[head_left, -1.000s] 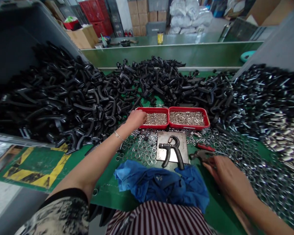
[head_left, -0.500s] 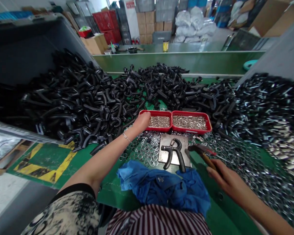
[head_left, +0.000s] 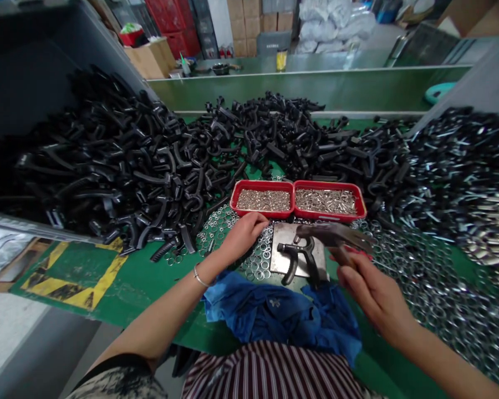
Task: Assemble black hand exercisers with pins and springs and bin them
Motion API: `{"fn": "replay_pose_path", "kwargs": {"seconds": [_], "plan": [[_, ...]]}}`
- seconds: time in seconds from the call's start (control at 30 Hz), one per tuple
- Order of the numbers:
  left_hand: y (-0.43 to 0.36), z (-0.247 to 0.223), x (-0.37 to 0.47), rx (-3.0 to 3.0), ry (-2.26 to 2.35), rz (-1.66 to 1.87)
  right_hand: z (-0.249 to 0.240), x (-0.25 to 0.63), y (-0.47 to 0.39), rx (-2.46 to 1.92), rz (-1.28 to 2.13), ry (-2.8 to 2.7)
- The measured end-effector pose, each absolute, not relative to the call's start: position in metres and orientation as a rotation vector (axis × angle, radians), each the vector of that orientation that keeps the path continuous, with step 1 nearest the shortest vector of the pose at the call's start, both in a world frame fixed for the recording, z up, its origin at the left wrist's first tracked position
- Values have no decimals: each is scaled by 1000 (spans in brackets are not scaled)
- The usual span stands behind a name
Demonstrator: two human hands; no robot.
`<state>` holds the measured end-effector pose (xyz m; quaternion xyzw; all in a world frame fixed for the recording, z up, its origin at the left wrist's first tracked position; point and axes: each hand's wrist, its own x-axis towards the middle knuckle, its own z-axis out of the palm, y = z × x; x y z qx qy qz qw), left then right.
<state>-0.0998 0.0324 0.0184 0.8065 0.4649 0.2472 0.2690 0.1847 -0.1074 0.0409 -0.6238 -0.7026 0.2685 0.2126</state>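
My right hand (head_left: pixel 368 285) is wrapped round the handle of a hammer (head_left: pixel 335 235), whose head is raised over the metal plate (head_left: pixel 279 263). On that plate lies a black hand grip exerciser (head_left: pixel 293 263), its two legs towards me; the hammer head partly covers its top. My left hand (head_left: pixel 245 235) is just in front of the left red tray (head_left: pixel 233 206), thumb and fingers pinched together near the plate's left edge. Whatever is between those fingertips is too small to make out. Small metal pins fill the left tray and longer ones the right red tray (head_left: pixel 362 208).
Black plastic handles (head_left: pixel 162 166) spill from a grey crate (head_left: pixel 120 61) on the left. Loose metal rings (head_left: pixel 258 266) surround the plate. A blue cloth (head_left: pixel 274 310) lies before me. Springs (head_left: pixel 432 277) and darker parts (head_left: pixel 461 160) are heaped at right.
My left hand has come out of the left red tray and moved towards me, near the plate. My right hand has lifted the hammer up and left over the hand grip exerciser. The view has tilted down.
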Motion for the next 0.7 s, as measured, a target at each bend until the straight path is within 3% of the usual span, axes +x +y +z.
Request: {"fn": "replay_pose_path", "kwargs": {"seconds": [0.07, 0.23, 0.4, 0.7], "plan": [[30, 17, -91, 2142, 1226, 650, 36, 190, -109, -1820, 744, -1947], [28, 9, -47, 2119, 1108, 627, 42, 202, -104, -1809, 1122, -1786], [31, -8, -18, 2016, 1146, 665, 52, 199, -110, -1762, 1141, -1418], [34, -18, -11, 1998, 1164, 640, 12, 199, -119, -1574, 1364, -1044]]}}
